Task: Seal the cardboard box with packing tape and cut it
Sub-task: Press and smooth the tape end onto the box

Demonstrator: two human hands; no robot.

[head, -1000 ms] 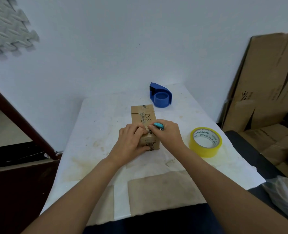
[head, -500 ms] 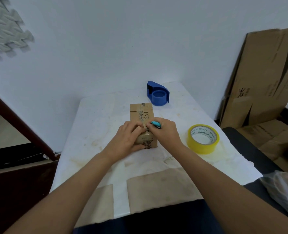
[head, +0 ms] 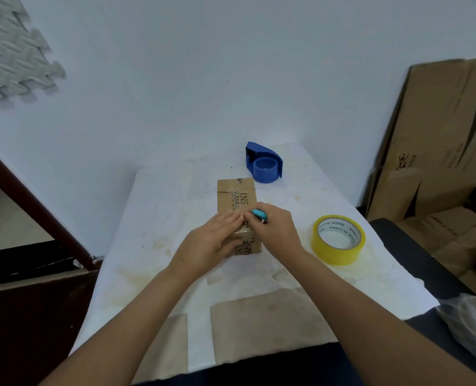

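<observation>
A small brown cardboard box with black lettering lies lengthwise at the middle of the white table. My left hand rests flat on the box's near end, its fingers stretched out over the top. My right hand is closed around a small turquoise cutter, held at the box's top right beside my left fingertips. The near part of the box is hidden under both hands. A yellow roll of packing tape lies flat on the table to the right of my right hand.
A blue tape dispenser stands behind the box near the wall. Flattened cardboard sheets lean against the wall at the right. Brown paper patches cover the table's near edge. A dark wooden frame stands at the left.
My left fingers have uncurled and now lie flat on the box top. The right hand with the cutter stays at about the same place. The camera shifted slightly.
</observation>
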